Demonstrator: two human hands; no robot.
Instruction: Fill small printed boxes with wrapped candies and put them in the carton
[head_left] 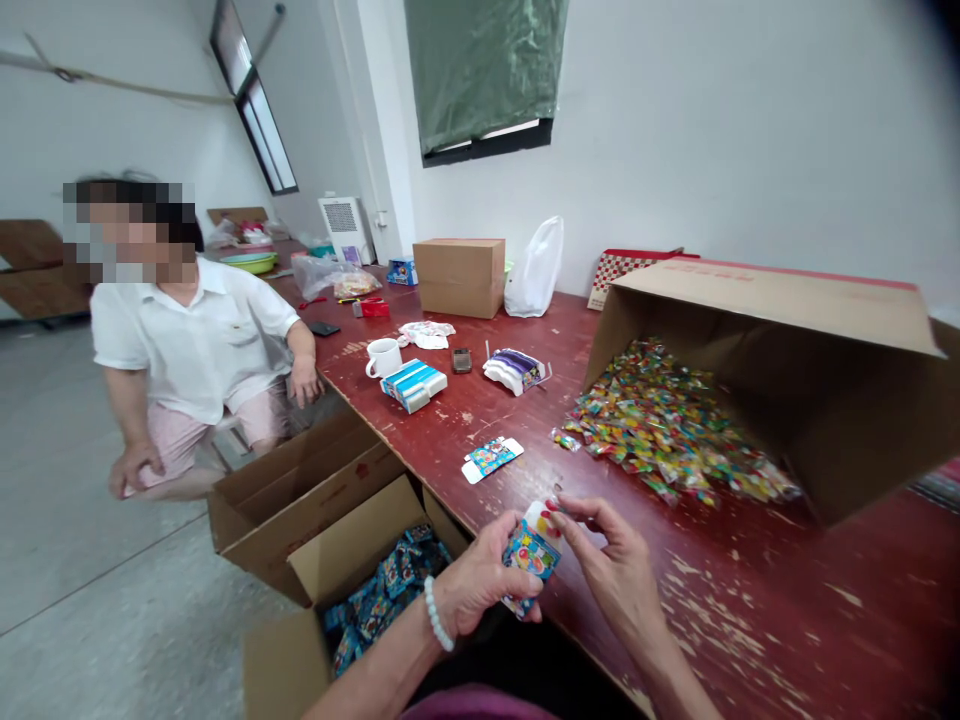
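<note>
My left hand (480, 580) and my right hand (607, 560) both grip a small colourful printed box (531, 550) just above the near edge of the red table (675, 620). My right fingers pinch its white top flap. A flat unfolded box (491, 458) lies on the table just beyond my hands. A heap of small colourful wrapped candies (660, 430) spills from a big cardboard carton (810, 380) lying on its side to the right.
An open cardboard box (330, 560) on the floor at my left holds several filled blue packets (390, 590). A person in a white shirt (195, 340) sits at the table's left. A white mug (384, 357), blue-white box stack (414, 384), phone (462, 360) and closed carton (459, 276) stand farther back.
</note>
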